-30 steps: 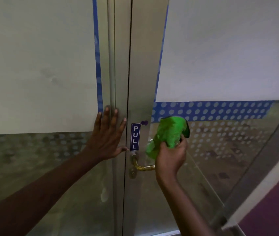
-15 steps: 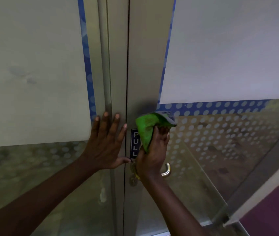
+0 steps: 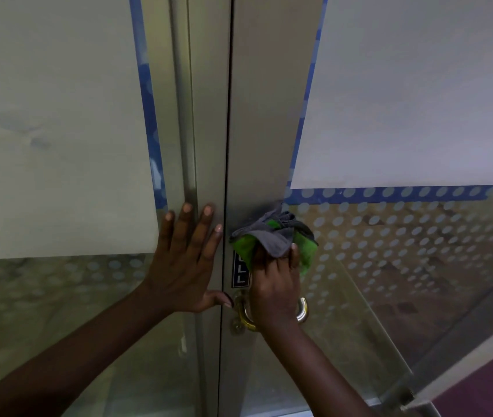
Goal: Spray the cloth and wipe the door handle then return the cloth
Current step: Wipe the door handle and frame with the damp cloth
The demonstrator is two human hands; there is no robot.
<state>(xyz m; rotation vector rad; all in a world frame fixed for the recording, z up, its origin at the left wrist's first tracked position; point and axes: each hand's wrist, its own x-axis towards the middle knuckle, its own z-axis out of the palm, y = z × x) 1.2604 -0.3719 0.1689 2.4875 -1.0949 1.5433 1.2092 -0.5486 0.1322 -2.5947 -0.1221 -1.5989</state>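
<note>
A green and grey cloth [image 3: 275, 239] is bunched against the metal door frame, just above the PULL sign [image 3: 240, 273]. My right hand [image 3: 275, 287] grips the cloth from below and covers most of the brass door handle [image 3: 302, 311]. Only the handle's curved end and its base near the lock show. My left hand [image 3: 186, 260] lies flat with fingers spread on the left door's frame, beside the gap between the two doors.
Two glass doors with frosted dots and blue strips fill the view. White sheets cover the upper glass on both sides. The right door [image 3: 404, 296] stands angled outward, and purple floor [image 3: 486, 392] shows at the lower right.
My right hand has carried the cloth left from in front of the glass onto the door frame above the handle. The cloth now shows a grey side. The left hand has stayed flat.
</note>
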